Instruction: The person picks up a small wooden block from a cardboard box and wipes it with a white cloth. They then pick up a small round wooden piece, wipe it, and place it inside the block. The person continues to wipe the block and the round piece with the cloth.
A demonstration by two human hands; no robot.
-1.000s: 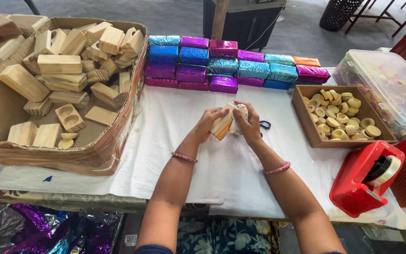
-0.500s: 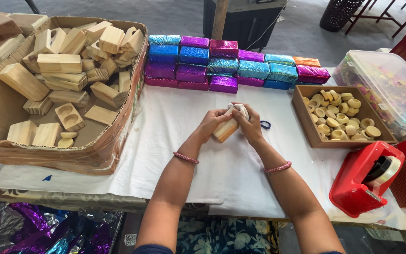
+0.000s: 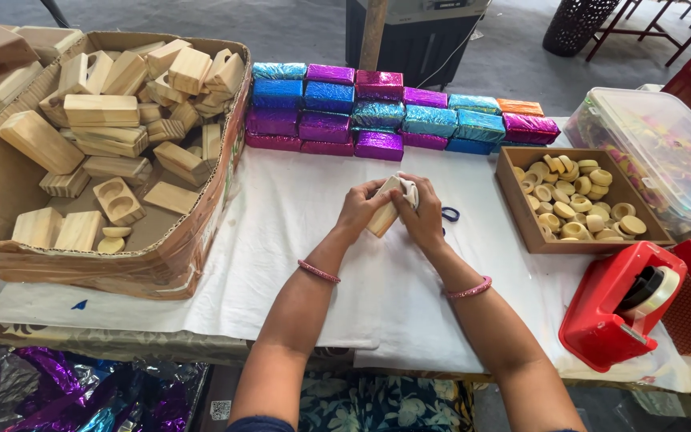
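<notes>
Both my hands meet over the middle of the white-covered table [image 3: 281, 240]. My left hand [image 3: 359, 210] grips the lower end of a pale wooden block [image 3: 383, 214], which is tilted. My right hand [image 3: 424, 214] closes over the block's upper end, where a small white piece [image 3: 406, 189] is pressed against the wood. A dark blue loop, perhaps scissor handles [image 3: 450, 214], lies on the cloth just right of my right hand. Each wrist carries a pink bangle.
A large cardboard box [image 3: 201, 240] of wooden blocks stands at the left. Shiny foil-wrapped blocks [image 3: 377, 112] are stacked in rows at the back. At the right are a tray of wooden rings [image 3: 521, 224], a clear lidded tub [image 3: 649, 144] and a red tape dispenser [image 3: 613, 308].
My hands have turned the block slightly between them and shifted a little; the white piece now sits at its upper end. Nothing else on the table has moved.
</notes>
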